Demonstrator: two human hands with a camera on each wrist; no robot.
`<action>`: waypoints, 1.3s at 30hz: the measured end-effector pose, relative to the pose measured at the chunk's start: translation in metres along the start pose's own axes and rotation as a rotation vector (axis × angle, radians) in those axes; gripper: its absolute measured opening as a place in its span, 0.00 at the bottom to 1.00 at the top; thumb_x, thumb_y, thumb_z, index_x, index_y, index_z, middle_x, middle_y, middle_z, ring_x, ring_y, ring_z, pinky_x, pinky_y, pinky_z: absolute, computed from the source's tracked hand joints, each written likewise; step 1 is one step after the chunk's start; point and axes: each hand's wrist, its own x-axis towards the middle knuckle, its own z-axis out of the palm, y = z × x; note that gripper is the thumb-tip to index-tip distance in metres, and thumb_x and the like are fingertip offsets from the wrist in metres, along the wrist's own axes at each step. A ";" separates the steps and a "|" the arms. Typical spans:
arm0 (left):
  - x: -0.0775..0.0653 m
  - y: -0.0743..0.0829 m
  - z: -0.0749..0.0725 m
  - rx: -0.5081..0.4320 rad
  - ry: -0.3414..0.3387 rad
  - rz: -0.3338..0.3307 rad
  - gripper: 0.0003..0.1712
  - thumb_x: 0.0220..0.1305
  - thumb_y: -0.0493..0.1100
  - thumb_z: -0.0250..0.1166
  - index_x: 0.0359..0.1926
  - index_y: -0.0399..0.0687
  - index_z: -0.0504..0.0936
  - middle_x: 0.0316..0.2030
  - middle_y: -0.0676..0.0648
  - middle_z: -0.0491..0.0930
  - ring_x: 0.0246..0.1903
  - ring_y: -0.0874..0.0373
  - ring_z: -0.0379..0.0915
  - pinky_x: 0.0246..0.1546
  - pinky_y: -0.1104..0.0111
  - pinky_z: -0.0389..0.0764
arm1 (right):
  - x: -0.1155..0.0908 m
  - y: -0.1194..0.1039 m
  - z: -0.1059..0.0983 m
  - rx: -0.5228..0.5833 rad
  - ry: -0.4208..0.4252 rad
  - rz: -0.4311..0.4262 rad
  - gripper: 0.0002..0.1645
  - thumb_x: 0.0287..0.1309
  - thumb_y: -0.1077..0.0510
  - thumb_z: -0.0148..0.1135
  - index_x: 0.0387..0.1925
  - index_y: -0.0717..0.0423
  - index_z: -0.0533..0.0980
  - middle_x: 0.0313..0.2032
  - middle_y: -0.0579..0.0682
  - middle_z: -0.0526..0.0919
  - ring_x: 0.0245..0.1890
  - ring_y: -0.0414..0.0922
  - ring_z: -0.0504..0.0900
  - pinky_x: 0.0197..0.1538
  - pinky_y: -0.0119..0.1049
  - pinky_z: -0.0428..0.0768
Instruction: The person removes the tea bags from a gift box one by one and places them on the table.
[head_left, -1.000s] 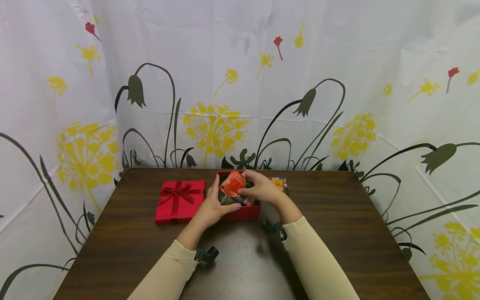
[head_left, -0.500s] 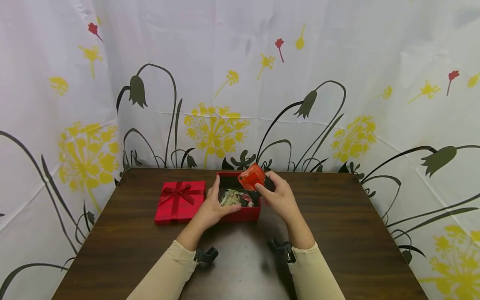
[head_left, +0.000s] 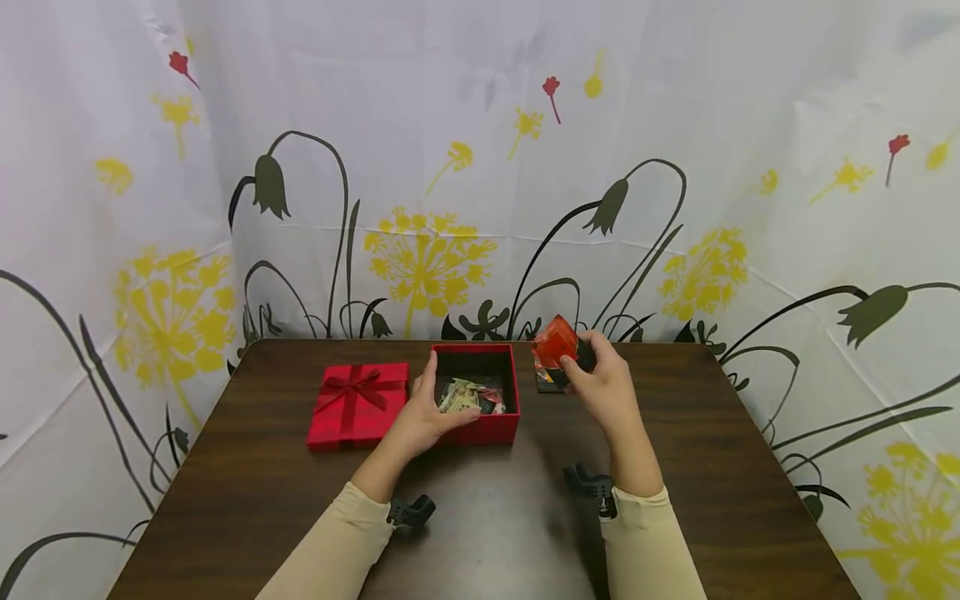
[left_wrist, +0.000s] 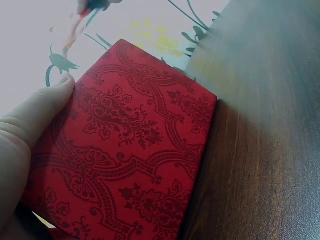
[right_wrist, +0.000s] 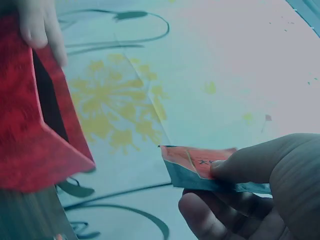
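My left hand (head_left: 416, 421) holds the near left corner of an open red gift box (head_left: 480, 432), its thumb at the front rim. Dark red scrollwork covers the box wall (left_wrist: 115, 145) in the left wrist view. Inside the box lie small clear-wrapped items (head_left: 467, 397), pale green and reddish. To the right of the box, my right hand (head_left: 611, 392) pinches an orange and black packet (head_left: 557, 340) between thumb and fingers. Printed characters show on this packet (right_wrist: 192, 162) in the right wrist view. Beneath it on the table, another dark packet (head_left: 551, 386) is mostly hidden.
A red lid (head_left: 375, 417) with a ribbon bow stands left of the box. Brown wood-grain tabletop (head_left: 712, 467) extends around everything. Behind its far edge hangs a white curtain (head_left: 480, 167) printed with flowers.
My right hand has lifted the orange packet out of the box and carried it rightward, over the other packet on the table. My left hand has stayed at the box.
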 end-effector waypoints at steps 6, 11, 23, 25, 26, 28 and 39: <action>0.000 0.000 0.002 0.007 0.000 -0.025 0.77 0.61 0.65 0.80 0.89 0.74 0.29 0.88 0.36 0.41 0.84 0.28 0.48 0.76 0.28 0.60 | 0.003 0.006 -0.018 -0.034 0.056 0.037 0.31 0.72 0.59 0.71 0.70 0.54 0.68 0.58 0.64 0.84 0.30 0.50 0.88 0.31 0.40 0.89; 0.000 -0.001 0.001 0.004 0.004 -0.030 0.76 0.61 0.64 0.80 0.89 0.74 0.30 0.88 0.37 0.40 0.84 0.27 0.49 0.76 0.27 0.60 | 0.006 0.024 -0.032 -0.053 0.103 0.114 0.32 0.75 0.56 0.69 0.72 0.56 0.66 0.57 0.66 0.84 0.26 0.46 0.86 0.30 0.38 0.87; 0.001 -0.001 0.001 0.011 0.000 -0.021 0.76 0.61 0.66 0.80 0.89 0.75 0.29 0.88 0.37 0.40 0.84 0.27 0.49 0.76 0.27 0.60 | 0.012 0.070 -0.059 -0.095 0.161 0.220 0.24 0.75 0.61 0.60 0.69 0.54 0.71 0.40 0.60 0.83 0.22 0.42 0.81 0.28 0.36 0.83; 0.002 -0.001 0.001 0.012 -0.001 -0.022 0.76 0.61 0.65 0.80 0.89 0.75 0.29 0.88 0.37 0.40 0.84 0.27 0.49 0.76 0.27 0.60 | 0.014 0.075 -0.059 -0.119 0.155 0.227 0.18 0.76 0.60 0.60 0.63 0.56 0.76 0.37 0.60 0.84 0.21 0.41 0.81 0.28 0.35 0.83; 0.002 -0.001 0.001 0.011 -0.001 -0.021 0.76 0.61 0.65 0.80 0.89 0.75 0.29 0.88 0.38 0.40 0.84 0.27 0.49 0.76 0.27 0.60 | 0.014 0.077 -0.059 -0.133 0.149 0.236 0.16 0.76 0.59 0.60 0.60 0.58 0.79 0.36 0.60 0.85 0.20 0.41 0.81 0.28 0.34 0.82; 0.002 -0.001 0.001 0.010 -0.004 -0.021 0.76 0.61 0.65 0.79 0.89 0.75 0.29 0.88 0.38 0.40 0.84 0.27 0.49 0.76 0.27 0.60 | 0.016 0.083 -0.058 -0.152 0.134 0.258 0.14 0.77 0.58 0.60 0.55 0.59 0.83 0.37 0.61 0.87 0.20 0.39 0.81 0.29 0.33 0.82; 0.003 0.000 0.001 0.007 0.002 -0.032 0.77 0.59 0.66 0.80 0.89 0.75 0.29 0.88 0.38 0.43 0.83 0.29 0.51 0.77 0.28 0.60 | 0.020 0.115 -0.048 -0.181 -0.062 0.395 0.25 0.78 0.57 0.60 0.68 0.65 0.78 0.31 0.54 0.88 0.21 0.40 0.78 0.28 0.34 0.77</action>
